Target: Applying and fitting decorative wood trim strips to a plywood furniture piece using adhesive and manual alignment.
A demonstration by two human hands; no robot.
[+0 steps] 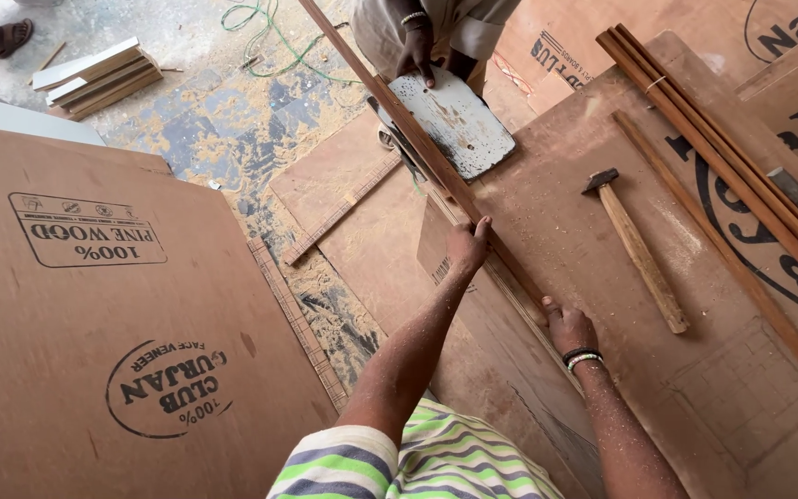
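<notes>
1. Two hands press one long wooden strip: the left hand grasps it near its middle, and the right hand is clamped on it nearer the body.
2. Beside it lie a hammer, bundled wooden rods, and a co-worker's hand on a saw's worn metal plate.
3. Thin and straight, the strip runs diagonally from upper left to lower right along a dusty plywood sheet.

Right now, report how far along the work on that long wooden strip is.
Done: sawdust covers the plywood board, and cut strips lie bundled at its far side. In hand: the left hand and right hand press a long wooden strip along the board's edge, while another person's hand rests on the saw's base plate. Left: the strip extends beyond the saw; the hammer lies untouched.
</notes>
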